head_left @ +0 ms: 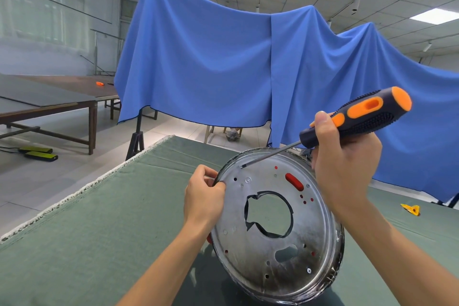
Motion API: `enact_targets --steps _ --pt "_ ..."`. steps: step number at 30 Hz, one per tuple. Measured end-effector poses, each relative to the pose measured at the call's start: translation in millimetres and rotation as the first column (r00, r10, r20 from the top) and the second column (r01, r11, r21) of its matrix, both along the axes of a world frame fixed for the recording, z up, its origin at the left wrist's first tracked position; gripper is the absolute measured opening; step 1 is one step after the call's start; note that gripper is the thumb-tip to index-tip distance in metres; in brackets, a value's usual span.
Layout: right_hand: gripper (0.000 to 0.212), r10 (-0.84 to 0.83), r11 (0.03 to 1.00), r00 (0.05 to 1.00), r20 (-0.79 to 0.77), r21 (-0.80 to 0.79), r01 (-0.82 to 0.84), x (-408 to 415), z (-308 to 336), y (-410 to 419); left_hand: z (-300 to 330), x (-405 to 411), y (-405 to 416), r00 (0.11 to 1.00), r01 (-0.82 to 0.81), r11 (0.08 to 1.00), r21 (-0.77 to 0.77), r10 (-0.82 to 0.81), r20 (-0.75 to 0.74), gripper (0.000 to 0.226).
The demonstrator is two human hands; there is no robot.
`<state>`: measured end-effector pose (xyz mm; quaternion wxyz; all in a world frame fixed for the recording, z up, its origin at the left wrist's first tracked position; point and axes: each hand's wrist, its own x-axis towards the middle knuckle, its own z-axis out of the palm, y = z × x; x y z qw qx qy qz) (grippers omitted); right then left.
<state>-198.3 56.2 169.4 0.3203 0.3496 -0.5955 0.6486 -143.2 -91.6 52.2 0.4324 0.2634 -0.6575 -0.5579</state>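
Note:
A round silver metal plate [270, 251] with a large ragged centre hole, several small holes and a red slot stands tilted on the green table [99, 218]. My left hand [205, 196] pinches its upper left rim. My right hand [345, 169] grips a black and orange screwdriver [360, 114] by the handle. The screwdriver's thin shaft slants down to the left, and its tip sits at the plate's upper face near the rim.
A yellow triangular piece [411, 209] lies on the cloth at the right. Blue fabric [223, 62] hangs behind the table. Brown tables [49, 104] stand at the left, with an orange object [100, 84] on one and black-and-yellow items [39, 153] on the floor.

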Motion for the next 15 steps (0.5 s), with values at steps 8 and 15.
enact_targets --steps 8,15 --pt "0.045 0.028 0.999 0.998 0.059 -0.046 -0.025 -8.1 -1.8 0.7 -1.5 -1.2 -2.1 1.0 -0.002 1.0 0.013 0.002 -0.003 0.009" --pt "0.051 0.025 0.997 0.996 0.08 -0.078 -0.018 -13.7 -2.3 0.9 -2.6 -2.1 -3.7 1.0 -0.015 1.0 0.028 0.015 -0.003 0.011"
